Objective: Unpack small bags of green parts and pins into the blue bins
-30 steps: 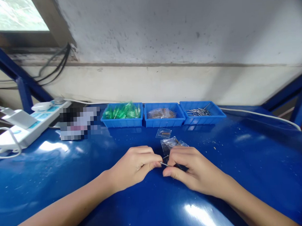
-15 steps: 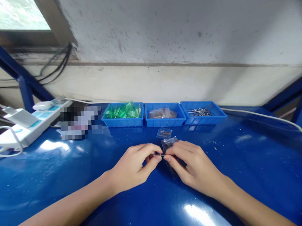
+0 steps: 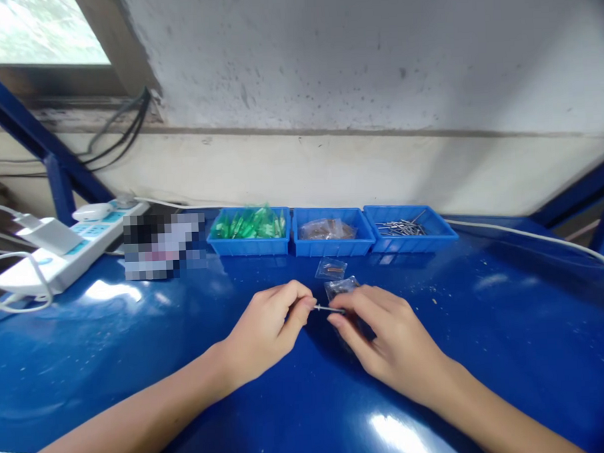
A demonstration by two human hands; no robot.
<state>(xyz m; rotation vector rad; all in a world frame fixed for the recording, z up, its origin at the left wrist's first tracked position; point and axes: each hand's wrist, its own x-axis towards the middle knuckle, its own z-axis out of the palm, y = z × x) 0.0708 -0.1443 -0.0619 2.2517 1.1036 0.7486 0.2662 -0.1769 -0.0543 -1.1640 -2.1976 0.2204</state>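
A thin metal rod (image 3: 328, 309) spans the small gap between my hands. My left hand (image 3: 279, 324) pinches its left end between thumb and forefinger. Around the rod's right end are the thumb and fingers of my right hand (image 3: 379, 323), slightly apart; whether they touch the rod is hard to tell. A clear plastic bag (image 3: 340, 286) with dark contents lies just behind my right fingers, partly hidden by them. Farther back lies a small clear bag (image 3: 330, 269) with a copper-coloured piece inside.
Three blue bins stand along the back: one with green packets (image 3: 249, 223), one with clear bags (image 3: 327, 229), one with metal rods (image 3: 402, 227). A white power strip (image 3: 63, 260) with cables lies left, beside a pixelated object (image 3: 157, 249).
My left hand has shifted slightly left, and more of the rod shows between my hands. The right thumb and fingertips have parted a little. The view has moved slightly.
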